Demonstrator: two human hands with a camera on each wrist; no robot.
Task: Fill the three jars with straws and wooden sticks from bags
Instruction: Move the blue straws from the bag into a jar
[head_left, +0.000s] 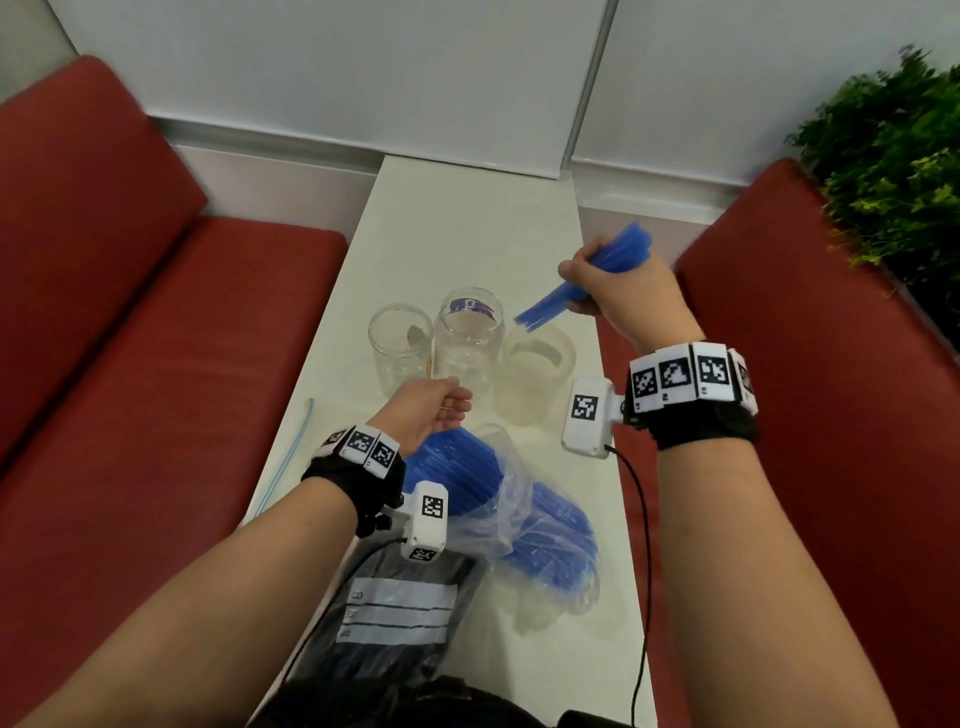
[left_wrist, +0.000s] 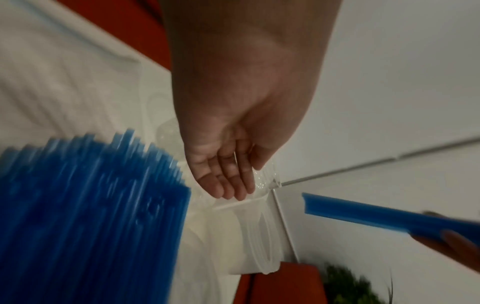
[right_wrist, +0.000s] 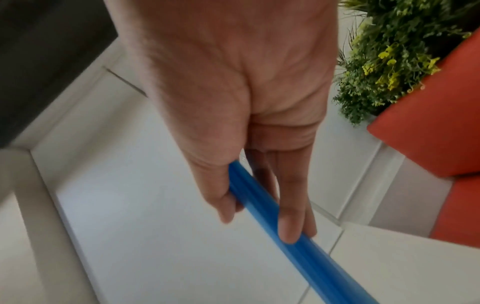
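Three clear jars stand in a row on the white table: a left jar, a taller middle jar and a frosted right jar. My right hand grips a bundle of blue straws, tilted with the low ends above the gap between the middle and right jars. My left hand hangs with relaxed fingers, holding nothing, just in front of the jars. Below it lies a clear bag of blue straws. In the left wrist view the fingers hover near the jar rim.
A dark bag with white label strips lies nearest me. An empty zip bag rests at the table's left edge. Red benches flank the narrow table and a green plant stands at the far right.
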